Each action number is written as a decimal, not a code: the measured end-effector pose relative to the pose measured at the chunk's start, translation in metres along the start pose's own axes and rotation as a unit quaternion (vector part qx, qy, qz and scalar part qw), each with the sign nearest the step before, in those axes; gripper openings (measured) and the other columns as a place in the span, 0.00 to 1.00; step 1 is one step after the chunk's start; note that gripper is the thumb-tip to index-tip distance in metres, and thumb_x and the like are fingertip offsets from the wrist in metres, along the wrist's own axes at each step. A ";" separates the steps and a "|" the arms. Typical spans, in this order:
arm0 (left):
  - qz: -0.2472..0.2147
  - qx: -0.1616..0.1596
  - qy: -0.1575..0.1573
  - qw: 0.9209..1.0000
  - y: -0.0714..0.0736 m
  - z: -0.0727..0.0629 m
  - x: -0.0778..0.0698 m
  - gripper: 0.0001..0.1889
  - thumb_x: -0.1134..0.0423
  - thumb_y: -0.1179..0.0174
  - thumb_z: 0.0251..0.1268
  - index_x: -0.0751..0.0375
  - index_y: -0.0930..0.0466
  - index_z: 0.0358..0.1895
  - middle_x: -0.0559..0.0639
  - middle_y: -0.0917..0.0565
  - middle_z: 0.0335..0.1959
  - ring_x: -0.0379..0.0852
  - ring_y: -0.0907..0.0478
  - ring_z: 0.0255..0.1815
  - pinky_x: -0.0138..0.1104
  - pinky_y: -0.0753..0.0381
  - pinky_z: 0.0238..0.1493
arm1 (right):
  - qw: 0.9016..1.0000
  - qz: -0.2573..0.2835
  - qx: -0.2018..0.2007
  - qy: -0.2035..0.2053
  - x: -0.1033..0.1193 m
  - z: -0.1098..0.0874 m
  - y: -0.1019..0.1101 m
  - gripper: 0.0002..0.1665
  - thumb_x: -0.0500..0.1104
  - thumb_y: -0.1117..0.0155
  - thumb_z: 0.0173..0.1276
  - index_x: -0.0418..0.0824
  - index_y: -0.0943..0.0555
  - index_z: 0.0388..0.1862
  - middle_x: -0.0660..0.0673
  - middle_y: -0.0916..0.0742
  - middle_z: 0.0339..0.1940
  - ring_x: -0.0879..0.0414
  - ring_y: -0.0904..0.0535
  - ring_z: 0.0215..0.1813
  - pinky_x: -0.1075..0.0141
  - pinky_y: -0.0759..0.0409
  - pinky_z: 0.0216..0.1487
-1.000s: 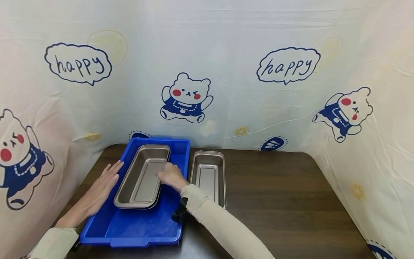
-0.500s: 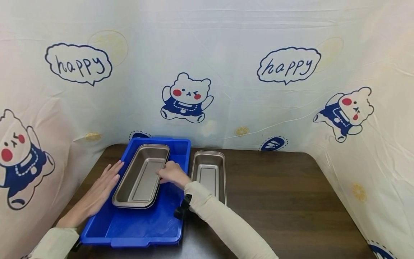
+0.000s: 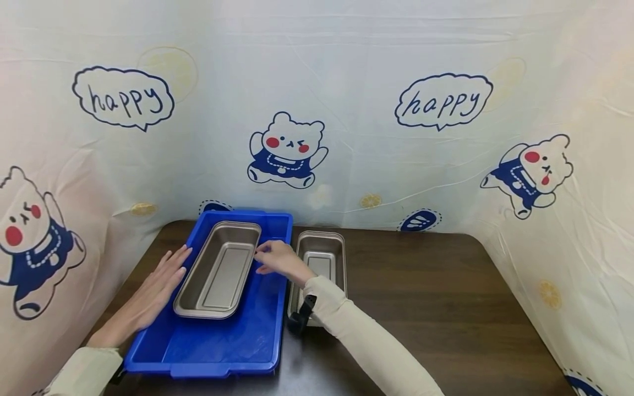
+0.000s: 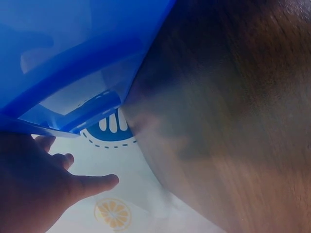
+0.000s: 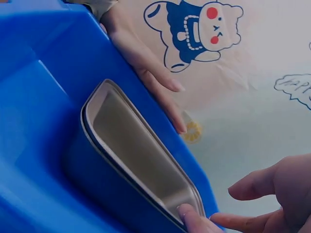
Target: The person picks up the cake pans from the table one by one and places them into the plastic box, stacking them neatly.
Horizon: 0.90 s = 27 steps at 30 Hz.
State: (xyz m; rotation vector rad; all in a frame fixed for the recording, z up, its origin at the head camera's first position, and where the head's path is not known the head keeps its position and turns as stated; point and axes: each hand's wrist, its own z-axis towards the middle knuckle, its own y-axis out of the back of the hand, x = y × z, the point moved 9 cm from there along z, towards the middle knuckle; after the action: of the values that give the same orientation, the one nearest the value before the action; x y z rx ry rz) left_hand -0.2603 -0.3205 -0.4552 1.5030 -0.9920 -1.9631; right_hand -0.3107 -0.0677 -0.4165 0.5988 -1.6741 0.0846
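Observation:
A brown-grey metal loaf pan lies inside the blue plastic tray, slightly slanted. In the right wrist view, a second dark rim shows just under the pan's top rim. My right hand is at the pan's right side, its fingers loosely spread, one fingertip right at the rim. Along the tray's left edge rests my left hand, fingers straight and pointing forward. The left wrist view shows those fingers from below, beside the tray's outer wall.
Just right of the tray, another metal loaf pan stands on the dark wooden table, partly covered by my right wrist. A printed cloth with bears and "happy" bubbles hangs around the table's back and sides.
My right hand has loosened from the pan's right rim and drawn back to the right, its fingers now spread. The pan and my left hand stay in nearly the same place.

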 end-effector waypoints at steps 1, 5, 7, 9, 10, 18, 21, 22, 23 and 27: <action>0.003 0.003 0.003 1.000 -0.001 0.001 0.000 0.32 0.53 0.65 0.91 0.57 0.57 0.88 0.66 0.58 0.88 0.71 0.74 0.85 0.75 0.77 0.73 | 1.000 0.000 -0.003 0.001 -0.002 -0.001 0.004 0.20 0.36 0.40 0.79 0.27 0.20 0.64 0.35 0.11 0.55 0.45 0.09 0.46 0.63 0.11 0.47; 0.008 0.009 0.011 1.000 -0.002 0.002 0.001 0.32 0.51 0.65 0.91 0.56 0.58 0.88 0.64 0.59 0.88 0.71 0.75 0.85 0.77 0.75 0.71 | 1.000 0.006 -0.011 0.008 -0.006 -0.008 0.017 0.19 0.34 0.41 0.78 0.26 0.20 0.63 0.33 0.12 0.53 0.41 0.09 0.47 0.61 0.11 0.48; 0.009 0.010 0.011 1.000 -0.003 0.003 0.001 0.32 0.51 0.65 0.91 0.56 0.58 0.88 0.64 0.59 0.88 0.71 0.74 0.85 0.78 0.75 0.71 | 1.000 0.011 -0.009 0.013 -0.008 -0.012 0.023 0.19 0.34 0.42 0.79 0.25 0.21 0.64 0.29 0.12 0.54 0.39 0.10 0.49 0.58 0.11 0.50; 0.010 0.011 0.013 1.000 -0.003 0.003 0.001 0.32 0.51 0.65 0.91 0.56 0.58 0.88 0.64 0.59 0.88 0.71 0.74 0.85 0.78 0.74 0.71 | 1.000 0.010 -0.010 0.021 -0.010 -0.015 0.030 0.19 0.34 0.42 0.79 0.25 0.21 0.64 0.28 0.13 0.54 0.38 0.10 0.49 0.57 0.12 0.52; 0.011 0.011 0.014 1.000 -0.003 0.003 0.001 0.32 0.51 0.65 0.91 0.56 0.58 0.88 0.64 0.59 0.88 0.71 0.74 0.85 0.78 0.74 0.71 | 1.000 0.008 -0.011 0.026 -0.010 -0.017 0.033 0.19 0.34 0.42 0.79 0.25 0.21 0.64 0.27 0.13 0.53 0.38 0.10 0.49 0.56 0.12 0.52; 0.012 0.014 0.025 1.000 -0.003 0.002 0.001 0.33 0.50 0.66 0.90 0.55 0.59 0.88 0.65 0.60 0.88 0.72 0.75 0.85 0.79 0.76 0.69 | 0.999 -0.012 -0.013 0.050 -0.020 -0.033 0.056 0.19 0.37 0.43 0.81 0.27 0.21 0.64 0.31 0.13 0.50 0.40 0.11 0.49 0.57 0.12 0.52; 0.012 0.013 0.025 1.000 -0.003 0.000 0.001 0.33 0.50 0.66 0.90 0.56 0.59 0.88 0.66 0.60 0.88 0.72 0.75 0.85 0.79 0.75 0.69 | 0.998 -0.017 -0.018 0.064 -0.022 -0.037 0.062 0.18 0.36 0.43 0.81 0.27 0.20 0.63 0.30 0.13 0.48 0.36 0.11 0.49 0.59 0.12 0.49; 0.012 0.013 0.025 1.000 -0.003 0.000 0.001 0.33 0.49 0.66 0.90 0.56 0.59 0.88 0.66 0.60 0.88 0.72 0.75 0.85 0.79 0.75 0.69 | 0.997 -0.020 -0.023 0.066 -0.023 -0.039 0.065 0.18 0.35 0.43 0.80 0.27 0.20 0.62 0.29 0.13 0.48 0.35 0.12 0.49 0.59 0.11 0.49; 0.011 0.014 0.026 1.000 -0.003 0.000 0.002 0.33 0.49 0.66 0.90 0.55 0.60 0.88 0.65 0.60 0.88 0.72 0.75 0.85 0.79 0.75 0.69 | 0.997 -0.024 -0.028 0.069 -0.024 -0.040 0.068 0.17 0.35 0.43 0.80 0.27 0.20 0.62 0.29 0.12 0.48 0.35 0.12 0.49 0.57 0.11 0.49; 0.011 0.012 0.026 1.000 -0.003 0.001 0.002 0.33 0.49 0.66 0.90 0.55 0.59 0.88 0.66 0.60 0.88 0.72 0.75 0.85 0.79 0.75 0.69 | 0.996 -0.034 -0.048 0.074 -0.028 -0.045 0.079 0.16 0.35 0.43 0.80 0.28 0.19 0.60 0.29 0.12 0.48 0.34 0.12 0.50 0.52 0.11 0.51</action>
State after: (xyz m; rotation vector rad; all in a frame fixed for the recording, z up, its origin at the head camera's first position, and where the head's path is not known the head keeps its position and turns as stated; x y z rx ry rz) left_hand -0.2613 -0.3198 -0.4591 1.5430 -1.0093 -1.8929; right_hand -0.3017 0.0271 -0.4120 0.5642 -1.5046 -0.0010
